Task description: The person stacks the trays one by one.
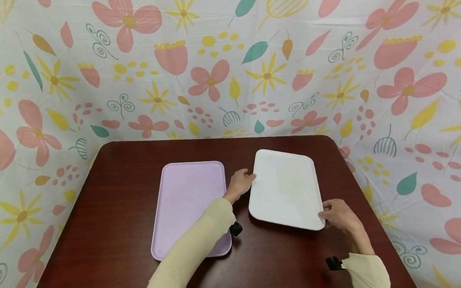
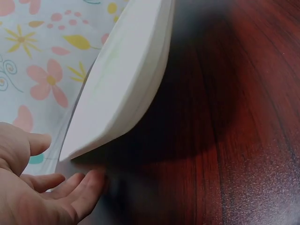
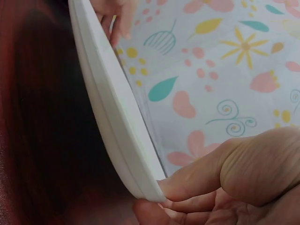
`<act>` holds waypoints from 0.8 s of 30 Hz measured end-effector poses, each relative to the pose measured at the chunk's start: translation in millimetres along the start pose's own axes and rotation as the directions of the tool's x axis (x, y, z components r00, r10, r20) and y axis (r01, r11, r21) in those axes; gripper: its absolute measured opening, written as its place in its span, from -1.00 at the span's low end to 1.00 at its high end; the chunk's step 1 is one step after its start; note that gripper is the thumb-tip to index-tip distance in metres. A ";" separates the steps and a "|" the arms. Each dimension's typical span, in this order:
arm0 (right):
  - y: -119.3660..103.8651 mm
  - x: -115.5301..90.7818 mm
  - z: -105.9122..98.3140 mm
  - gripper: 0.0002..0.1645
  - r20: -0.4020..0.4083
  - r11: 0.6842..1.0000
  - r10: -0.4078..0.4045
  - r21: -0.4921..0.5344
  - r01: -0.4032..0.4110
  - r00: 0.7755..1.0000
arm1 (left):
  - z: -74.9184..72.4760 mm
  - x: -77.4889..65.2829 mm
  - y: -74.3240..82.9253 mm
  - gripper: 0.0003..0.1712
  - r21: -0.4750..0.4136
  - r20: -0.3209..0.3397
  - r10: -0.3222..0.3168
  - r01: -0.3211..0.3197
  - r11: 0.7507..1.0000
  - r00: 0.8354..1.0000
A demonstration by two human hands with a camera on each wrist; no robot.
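Note:
A white rectangular tray point(image 1: 285, 189) is held tilted above the table, with its shadow beneath in both wrist views. My right hand point(image 1: 339, 214) pinches its near right corner, thumb on top and fingers underneath, as the right wrist view shows the thumb point(image 3: 197, 176) on the rim. My left hand point(image 1: 240, 185) is beside the tray's left edge. In the left wrist view the left fingers point(image 2: 89, 190) are spread a little below the tray point(image 2: 117, 79), with a gap between. A lilac tray point(image 1: 192, 202) lies flat on the table, partly covered by my left forearm.
The dark reddish-brown wooden table point(image 1: 112, 202) has rounded far corners. A floral-patterned cloth point(image 1: 212, 101) hangs behind it and along both sides. A black wrist device point(image 1: 236, 229) sits at my left cuff, over the lilac tray's right edge.

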State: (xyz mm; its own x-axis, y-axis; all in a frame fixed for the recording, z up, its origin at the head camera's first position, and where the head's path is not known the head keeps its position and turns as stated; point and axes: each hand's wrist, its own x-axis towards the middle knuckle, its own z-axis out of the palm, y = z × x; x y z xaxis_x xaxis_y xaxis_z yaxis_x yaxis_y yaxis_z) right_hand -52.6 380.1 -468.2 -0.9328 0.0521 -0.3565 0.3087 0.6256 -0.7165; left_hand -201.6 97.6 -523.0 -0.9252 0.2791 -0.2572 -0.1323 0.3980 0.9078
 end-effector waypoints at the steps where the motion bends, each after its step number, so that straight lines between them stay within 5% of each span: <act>1: -0.4 -0.9 -0.3 -0.82 0.007 1.000 -0.003 0.005 0.003 1.000 | 0.5 -0.2 -0.6 -0.32 0.000 0.003 -0.004 0.004 1.000 1.000; 5: -0.9 -2.6 -0.3 -0.88 0.030 1.000 -0.007 0.024 0.006 1.000 | 2.1 -2.2 -2.1 -0.33 0.003 0.012 -0.021 0.021 1.000 1.000; 12: -2.1 -3.4 0.9 -0.93 0.066 0.999 0.000 0.032 -0.002 0.998 | 2.5 -1.3 -4.3 -0.63 -0.031 0.024 -0.017 0.018 0.999 1.000; 24: -1.6 -6.1 -1.7 -0.70 0.108 1.000 -0.012 0.018 0.010 0.994 | -0.4 -0.3 -10.2 -0.56 -0.024 -0.013 -0.030 0.030 0.999 0.999</act>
State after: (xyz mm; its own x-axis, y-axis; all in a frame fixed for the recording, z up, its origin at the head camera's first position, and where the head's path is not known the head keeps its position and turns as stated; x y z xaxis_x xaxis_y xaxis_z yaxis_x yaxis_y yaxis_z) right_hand -47.7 380.1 -463.9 -0.9110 -0.0402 -0.4104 0.3024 0.6117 -0.7311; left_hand -200.1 93.1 -532.1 -0.9253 0.2559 -0.2800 -0.1683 0.3848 0.9075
